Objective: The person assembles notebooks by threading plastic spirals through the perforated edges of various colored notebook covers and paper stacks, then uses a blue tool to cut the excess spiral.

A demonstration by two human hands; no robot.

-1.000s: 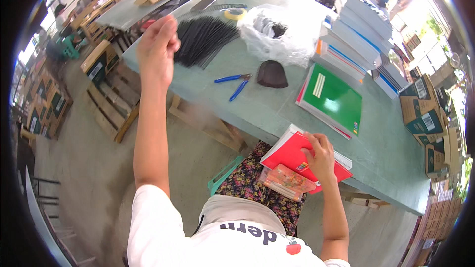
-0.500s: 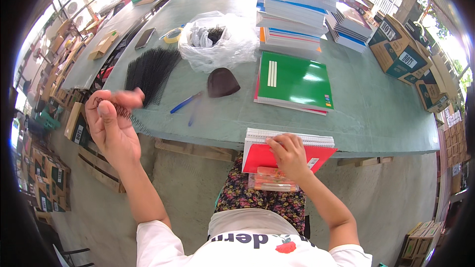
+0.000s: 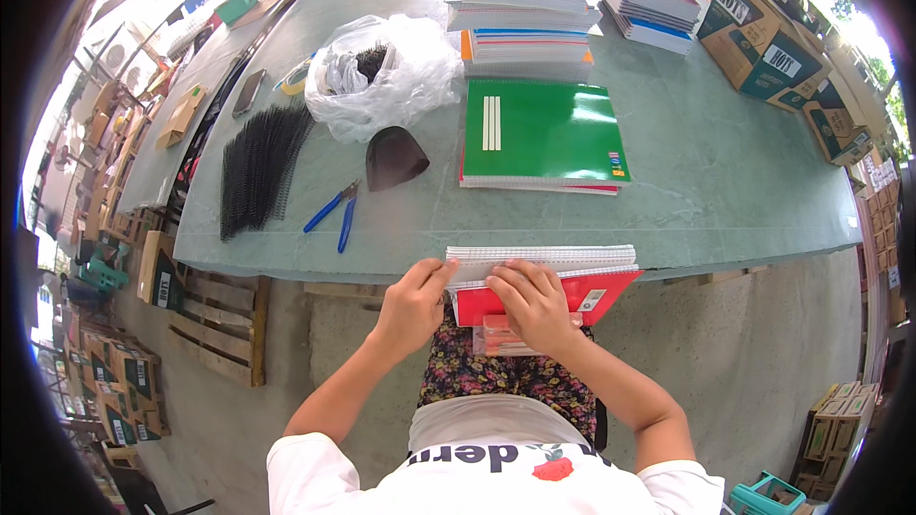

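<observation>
Upright against the table's front edge stands a red-covered notebook (image 3: 477, 307), its punched white pages fanned along the top. My right hand (image 3: 536, 303) grips it from the front, fingers over the pages. At the left end of the punched edge, my left hand (image 3: 412, 305) is closed in a pinch; the wire spiral coil it held a moment earlier is mostly hidden by the fingers. Below the notebook, a clear packet of orange and pink items (image 3: 501, 336) lies at my lap. Blue-handled cutting pliers (image 3: 345, 214) rest on the table, next to a dark brown curved pad (image 3: 395, 158).
Many black spiral coils (image 3: 262, 167) lie fanned at the left, near a phone (image 3: 249, 92) and a clear plastic bag (image 3: 420, 72). Green notebooks (image 3: 542, 133) lie ahead, before a tall notebook stack (image 3: 525, 19). Cardboard boxes (image 3: 754, 48) stand at the far right.
My left hand has come right and down with the coil, from raised at the left to the notebook's left end. My right hand keeps hold of the notebook. The view has shifted slightly.
</observation>
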